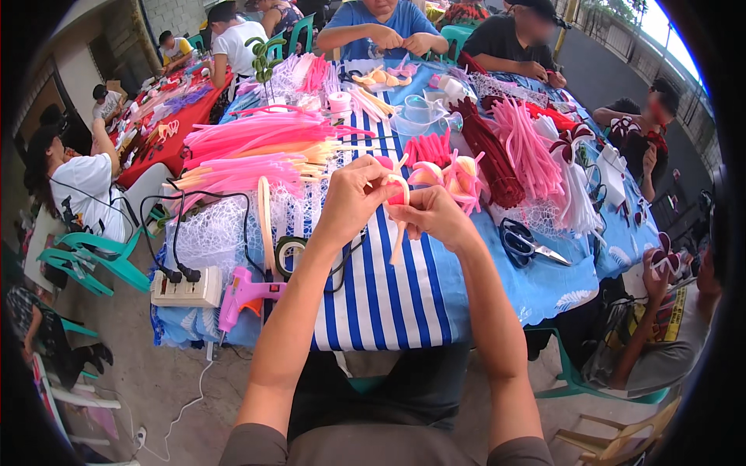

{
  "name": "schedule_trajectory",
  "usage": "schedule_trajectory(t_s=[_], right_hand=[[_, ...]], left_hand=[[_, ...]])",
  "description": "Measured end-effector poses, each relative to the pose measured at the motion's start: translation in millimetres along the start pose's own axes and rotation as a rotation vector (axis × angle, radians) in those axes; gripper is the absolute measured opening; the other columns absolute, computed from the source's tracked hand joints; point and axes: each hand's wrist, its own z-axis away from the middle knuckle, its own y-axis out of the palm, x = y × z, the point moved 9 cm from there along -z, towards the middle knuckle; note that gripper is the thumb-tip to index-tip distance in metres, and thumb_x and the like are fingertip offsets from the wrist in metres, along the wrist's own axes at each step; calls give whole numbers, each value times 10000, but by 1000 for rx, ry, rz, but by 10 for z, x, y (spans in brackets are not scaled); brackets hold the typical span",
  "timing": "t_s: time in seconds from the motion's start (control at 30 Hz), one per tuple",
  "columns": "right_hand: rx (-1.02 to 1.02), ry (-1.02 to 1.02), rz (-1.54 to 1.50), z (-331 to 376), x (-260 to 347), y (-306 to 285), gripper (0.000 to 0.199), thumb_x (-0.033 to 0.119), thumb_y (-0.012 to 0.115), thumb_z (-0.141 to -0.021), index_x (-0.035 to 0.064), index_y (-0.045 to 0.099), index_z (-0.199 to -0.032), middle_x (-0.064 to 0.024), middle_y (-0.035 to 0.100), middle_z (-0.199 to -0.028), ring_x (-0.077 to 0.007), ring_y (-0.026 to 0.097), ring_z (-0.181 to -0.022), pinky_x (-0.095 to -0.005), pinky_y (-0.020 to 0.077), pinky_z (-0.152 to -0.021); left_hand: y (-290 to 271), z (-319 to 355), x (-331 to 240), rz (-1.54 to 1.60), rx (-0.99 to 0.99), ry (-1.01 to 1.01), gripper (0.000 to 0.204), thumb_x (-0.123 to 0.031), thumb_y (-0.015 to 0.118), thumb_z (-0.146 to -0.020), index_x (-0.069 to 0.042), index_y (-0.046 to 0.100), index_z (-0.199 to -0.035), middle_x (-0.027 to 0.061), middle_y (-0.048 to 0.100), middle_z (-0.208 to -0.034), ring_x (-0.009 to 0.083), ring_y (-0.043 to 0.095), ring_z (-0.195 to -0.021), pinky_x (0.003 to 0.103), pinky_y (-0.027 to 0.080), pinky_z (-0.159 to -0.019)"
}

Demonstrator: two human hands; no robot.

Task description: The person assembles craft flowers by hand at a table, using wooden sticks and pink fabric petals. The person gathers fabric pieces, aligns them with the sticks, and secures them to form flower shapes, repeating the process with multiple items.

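Observation:
My left hand (pixel 353 194) and my right hand (pixel 430 211) meet above the blue and white striped tablecloth (pixel 388 303). Together they grip a small pink and cream craft piece (pixel 397 190) with a pale stem hanging down from it. The fingers of both hands are closed around it, hiding most of its shape. Just beyond my hands lie finished pink and peach ornaments (pixel 454 177).
A pink glue gun (pixel 245 295) and a white power strip (pixel 186 289) sit at the near left. A tape roll (pixel 289 252), blue-handled scissors (pixel 522 242), and piles of pink and red chenille stems (pixel 256 140) cover the table. Other people sit around it.

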Motion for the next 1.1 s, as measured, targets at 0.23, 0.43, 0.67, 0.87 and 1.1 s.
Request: schedule_trajectory(t_s=[0.23,0.43,0.67,0.87,1.1], right_hand=[[2,-28,-67,-7,8,-35,250,221,697,-835,2,672,-717,-18,580,-582,-69,513,-457,-209,388,-415],[-4,8,-107,9,-4,-60,227,197,684,-833,6,677,-711,-26,592,-576,-73,517,-434,-211,388,-394],[4,29,-167,16,-16,-51,232,197,680,-835,7,671,-702,-31,591,-573,-71,515,-433,-210,388,-390],[18,25,-175,4,-29,-40,239,204,690,-833,-1,669,-713,-35,597,-583,-74,521,-431,-204,389,-387],[35,46,-175,15,-43,-35,248,211,703,-829,-16,674,-734,-38,597,-575,-77,525,-425,-201,396,-389]], left_hand=[[75,47,-186,-144,-76,276,64,24,655,-771,22,628,-829,52,535,-757,130,557,-643,247,453,-568],[118,71,-217,-183,-96,312,51,3,652,-756,-4,610,-785,87,539,-779,251,585,-722,340,473,-635],[150,121,-335,-310,-106,423,81,-1,653,-743,-22,608,-807,80,525,-816,253,574,-795,356,478,-673],[148,135,-353,-342,-119,445,63,-11,641,-750,-18,602,-799,79,526,-819,255,574,-796,362,482,-686],[113,124,-331,-320,-130,433,77,-19,640,-741,-25,599,-805,73,521,-814,248,567,-784,359,483,-663]])
